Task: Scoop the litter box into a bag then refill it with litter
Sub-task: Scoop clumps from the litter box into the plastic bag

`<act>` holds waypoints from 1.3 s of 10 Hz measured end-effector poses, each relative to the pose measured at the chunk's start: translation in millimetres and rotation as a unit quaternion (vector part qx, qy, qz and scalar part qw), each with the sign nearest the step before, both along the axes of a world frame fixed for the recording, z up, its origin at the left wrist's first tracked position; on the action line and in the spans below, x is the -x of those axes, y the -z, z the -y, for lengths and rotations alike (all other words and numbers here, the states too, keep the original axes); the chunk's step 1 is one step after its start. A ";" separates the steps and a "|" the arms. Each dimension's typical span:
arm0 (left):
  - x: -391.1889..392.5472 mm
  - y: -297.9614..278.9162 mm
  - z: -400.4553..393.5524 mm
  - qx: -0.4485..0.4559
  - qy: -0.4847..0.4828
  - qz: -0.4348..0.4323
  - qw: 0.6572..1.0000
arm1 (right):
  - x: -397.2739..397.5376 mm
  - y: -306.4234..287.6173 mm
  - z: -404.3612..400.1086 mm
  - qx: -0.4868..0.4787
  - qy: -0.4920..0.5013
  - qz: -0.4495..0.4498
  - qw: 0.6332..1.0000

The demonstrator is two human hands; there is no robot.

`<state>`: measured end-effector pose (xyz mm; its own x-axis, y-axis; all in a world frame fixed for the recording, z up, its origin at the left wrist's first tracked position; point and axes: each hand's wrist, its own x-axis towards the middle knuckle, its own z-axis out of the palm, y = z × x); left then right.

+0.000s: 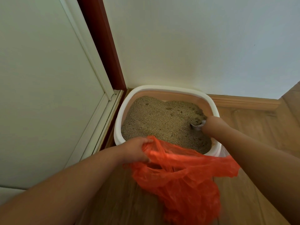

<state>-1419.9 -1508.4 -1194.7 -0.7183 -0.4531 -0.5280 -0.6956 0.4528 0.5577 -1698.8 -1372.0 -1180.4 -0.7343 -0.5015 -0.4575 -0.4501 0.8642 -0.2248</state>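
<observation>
A white litter box with a pinkish inner wall stands in the room's corner, filled with tan litter. My left hand grips the rim of an orange plastic bag, held open at the box's near edge and hanging down over the floor. My right hand reaches into the box at its right side, closed around a white scoop whose blade digs into the litter. Most of the scoop is hidden by the hand and litter.
A white door with a dark red frame stands left of the box. White wall runs behind it, with a wooden skirting board and wooden floor to the right and in front.
</observation>
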 end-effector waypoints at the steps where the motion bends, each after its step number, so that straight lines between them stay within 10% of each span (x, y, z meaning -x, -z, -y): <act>1: -0.6 2.2 1.1 -0.005 -0.004 -0.001 1.000 | 8.5 8.6 3.6 0.007 0.000 -0.007 1.000; 7: -0.6 8.6 1.8 -0.008 -0.005 0.003 1.000 | 28.0 26.2 14.9 -0.154 -0.163 -0.071 0.972; 13: 2.0 13.1 3.5 -0.001 0.003 -0.010 1.000 | 42.0 52.1 25.5 0.024 -0.175 -0.046 0.983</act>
<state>-1421.9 -1511.8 -1207.9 -0.7310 -0.4474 -0.5152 -0.6820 0.4551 0.5725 -1740.8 -1397.5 -1232.5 -0.5492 -0.7506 -0.3674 -0.7386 0.6416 -0.2066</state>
